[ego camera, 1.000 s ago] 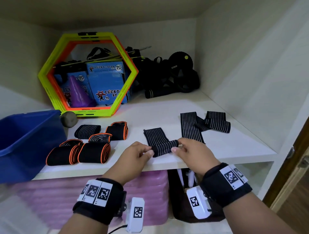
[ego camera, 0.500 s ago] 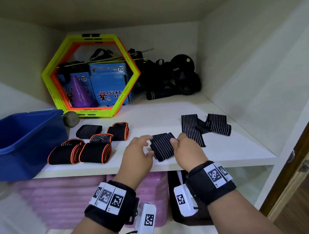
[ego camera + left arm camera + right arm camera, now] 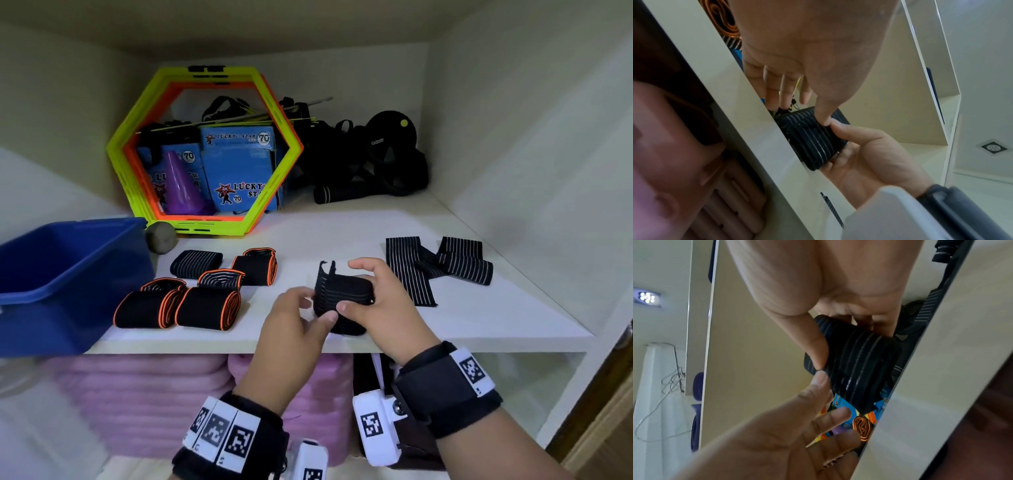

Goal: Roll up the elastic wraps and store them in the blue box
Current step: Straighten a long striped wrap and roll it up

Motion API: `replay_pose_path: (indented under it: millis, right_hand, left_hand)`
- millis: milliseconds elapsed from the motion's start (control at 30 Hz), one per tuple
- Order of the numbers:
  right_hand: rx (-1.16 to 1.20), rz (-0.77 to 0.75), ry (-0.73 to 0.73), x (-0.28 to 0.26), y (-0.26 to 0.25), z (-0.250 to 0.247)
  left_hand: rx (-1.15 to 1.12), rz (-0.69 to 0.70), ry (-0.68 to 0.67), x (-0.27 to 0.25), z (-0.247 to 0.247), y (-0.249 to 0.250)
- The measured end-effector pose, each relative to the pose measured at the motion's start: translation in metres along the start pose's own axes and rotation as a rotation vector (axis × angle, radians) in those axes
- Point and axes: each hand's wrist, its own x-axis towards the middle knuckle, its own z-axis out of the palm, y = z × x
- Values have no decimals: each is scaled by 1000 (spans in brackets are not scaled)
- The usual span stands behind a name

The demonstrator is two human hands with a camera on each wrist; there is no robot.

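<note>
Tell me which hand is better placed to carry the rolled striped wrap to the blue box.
Probably the right hand: its fingers and thumb already grip the black striped elastic roll. The left hand, nearer the blue plastic box, only touches it.

both hands [image 3: 342, 315] hold a black striped wrap roll [image 3: 342, 301] above the white shelf [image 3: 342, 240].

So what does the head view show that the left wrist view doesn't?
Only the head view shows the blue box, the unrolled striped wraps and the hexagon rings. Only the left wrist view shows a ceiling light. Both show the striped roll gripped by the right hand, the left hand's thumb touching it.
</note>
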Motion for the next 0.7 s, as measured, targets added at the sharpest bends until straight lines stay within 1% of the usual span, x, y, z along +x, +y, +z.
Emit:
replay_pose_path:
  millis: [67, 200, 233, 300, 433, 533, 700]
  right_hand:
    - [33, -25, -50, -3, -1, 0]
    - [65, -52, -120, -5, -4, 3]
    - [63, -56, -138, -5, -4, 4]
    - [49, -67, -163, -6, -5, 6]
    - [53, -82, -113, -6, 0, 12]
    - [68, -92, -68, -6, 2, 15]
    - [-20, -101, -83, -4, -3, 13]
  left_hand:
    - [-43, -36, 1, 0, -4, -5]
    - [-147, 25, -145, -1, -14, -10]
    - [-184, 31, -159, -1, -16, -10]
    - [-223, 34, -146, -1, -16, -11]
    - [-285, 25, -120, -1, -16, -14]
    - [-323, 44, -141, 0, -18, -15]
    - [-457, 42, -184, 6, -20, -16]
